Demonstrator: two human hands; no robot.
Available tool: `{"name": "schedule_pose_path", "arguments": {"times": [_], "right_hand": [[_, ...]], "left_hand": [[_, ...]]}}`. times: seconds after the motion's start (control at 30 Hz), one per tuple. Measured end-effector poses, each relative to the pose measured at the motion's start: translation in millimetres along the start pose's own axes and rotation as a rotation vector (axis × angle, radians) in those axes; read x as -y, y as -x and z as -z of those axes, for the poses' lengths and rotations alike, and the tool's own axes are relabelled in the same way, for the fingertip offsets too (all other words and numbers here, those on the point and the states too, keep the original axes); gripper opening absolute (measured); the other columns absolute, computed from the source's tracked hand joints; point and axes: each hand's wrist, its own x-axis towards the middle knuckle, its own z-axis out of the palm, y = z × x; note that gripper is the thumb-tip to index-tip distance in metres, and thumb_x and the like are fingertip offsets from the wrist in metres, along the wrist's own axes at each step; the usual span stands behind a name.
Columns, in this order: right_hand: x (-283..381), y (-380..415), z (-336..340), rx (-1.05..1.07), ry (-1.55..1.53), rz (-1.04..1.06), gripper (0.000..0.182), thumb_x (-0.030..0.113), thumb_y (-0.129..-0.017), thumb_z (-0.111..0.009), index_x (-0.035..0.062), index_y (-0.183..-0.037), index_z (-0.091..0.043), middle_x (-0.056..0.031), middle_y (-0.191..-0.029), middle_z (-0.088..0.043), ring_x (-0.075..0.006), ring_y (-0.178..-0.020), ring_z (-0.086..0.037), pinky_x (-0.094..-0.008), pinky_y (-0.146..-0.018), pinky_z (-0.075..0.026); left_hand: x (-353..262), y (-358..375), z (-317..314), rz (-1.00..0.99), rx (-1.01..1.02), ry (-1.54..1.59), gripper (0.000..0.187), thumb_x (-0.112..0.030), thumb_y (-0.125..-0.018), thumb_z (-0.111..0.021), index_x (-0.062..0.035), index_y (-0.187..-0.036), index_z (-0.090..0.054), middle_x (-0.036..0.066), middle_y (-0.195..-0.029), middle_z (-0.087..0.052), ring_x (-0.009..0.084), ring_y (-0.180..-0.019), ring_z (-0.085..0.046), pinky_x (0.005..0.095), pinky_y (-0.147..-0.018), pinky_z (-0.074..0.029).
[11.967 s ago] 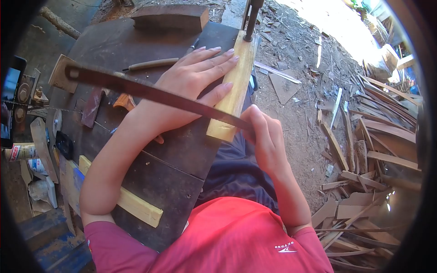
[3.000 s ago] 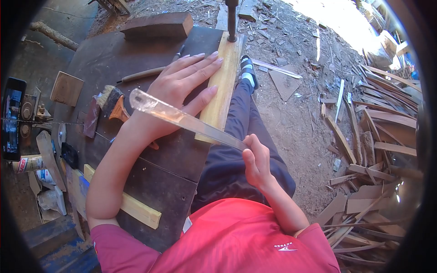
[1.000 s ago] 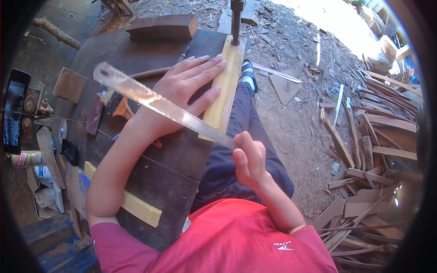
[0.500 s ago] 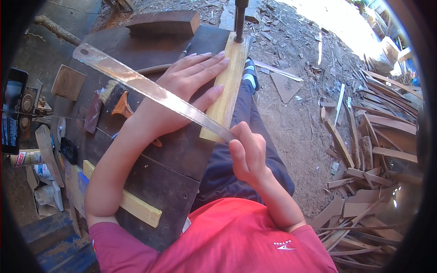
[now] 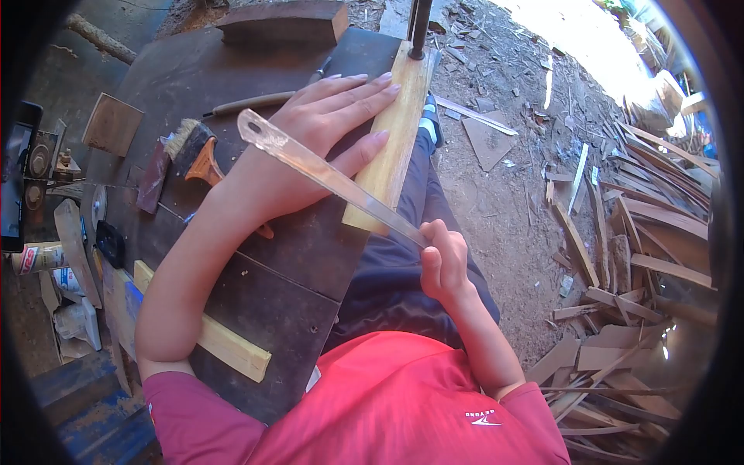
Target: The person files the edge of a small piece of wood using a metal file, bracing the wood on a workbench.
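Note:
My right hand is closed round the near end of a long flat metal blade, like a bare hacksaw blade, with a hole in its rounded far end. The blade slants up and left, over the near end of a pale wooden strip and above my left wrist. My left hand lies flat and open at the bench edge, its fingertips and thumb resting on the strip. A dark clamp rod stands on the strip's far end. Any teeth on the blade cannot be made out.
On the dark bench are a brush, a wooden-handled tool, a dark wood block and another pale strip. A phone stands at the left. Wood offcuts are heaped on the ground at right.
My right hand and the blade have shifted right; the blade's far end has swung from the upper left to near my left wrist. My left hand stays on the strip. The view has shifted slightly.

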Motion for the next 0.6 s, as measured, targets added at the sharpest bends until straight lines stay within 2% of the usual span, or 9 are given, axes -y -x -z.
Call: {"name": "schedule_pose_path", "arguments": {"times": [0.27, 0.6], "right_hand": [[33.6, -36.0, -1.5, 0.024, 0.029, -0.006, 0.040, 0.038, -0.108, -0.053, 0.0015, -0.093, -0.056, -0.0124, -0.068, -0.054, -0.0329, -0.057, -0.062, -0.0400, -0.053, -0.047], [-7.4, 3.1, 1.3, 0.014, 0.046, 0.010, 0.047, 0.043, -0.110, -0.049, -0.0002, -0.092, -0.058, -0.0120, -0.064, -0.051, -0.0338, -0.052, -0.057, -0.0413, -0.051, -0.045]], "left_hand": [[-1.4, -1.1, 1.3, 0.014, 0.008, -0.017, 0.050, -0.029, -0.105, -0.058, -0.0085, -0.150, -0.056, 0.012, -0.154, -0.056, 0.0300, -0.145, -0.050, 0.0446, -0.125, -0.032], [0.1, -0.6, 0.5, 0.003, -0.006, 0.016, 0.049, -0.029, -0.104, -0.058, -0.0075, -0.149, -0.058, 0.012, -0.153, -0.057, 0.0303, -0.144, -0.050, 0.0439, -0.124, -0.033]]}}
